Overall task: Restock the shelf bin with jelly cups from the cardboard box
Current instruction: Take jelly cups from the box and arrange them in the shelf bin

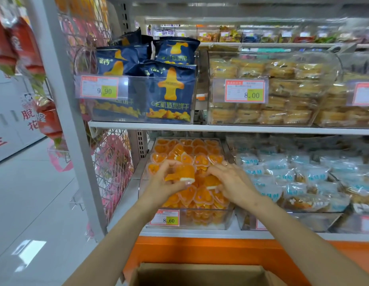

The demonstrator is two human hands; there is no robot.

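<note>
An orange plastic jelly cup is gripped by the left hand over the clear plastic shelf bin. Another orange cup is pinched by the right hand.

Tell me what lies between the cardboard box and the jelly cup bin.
Head view: between cardboard box and jelly cup bin run the white shelf edge and orange base panel.

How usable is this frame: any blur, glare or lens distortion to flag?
Head view, centre: the left hand and right hand at the jelly cups are slightly soft, the 8.60 price tag legible. Head view, top and right: the far shelves and blue packets smear with blur. Head view, left: the shelf upright leans from wide-angle distortion; light glares off the floor.
</note>
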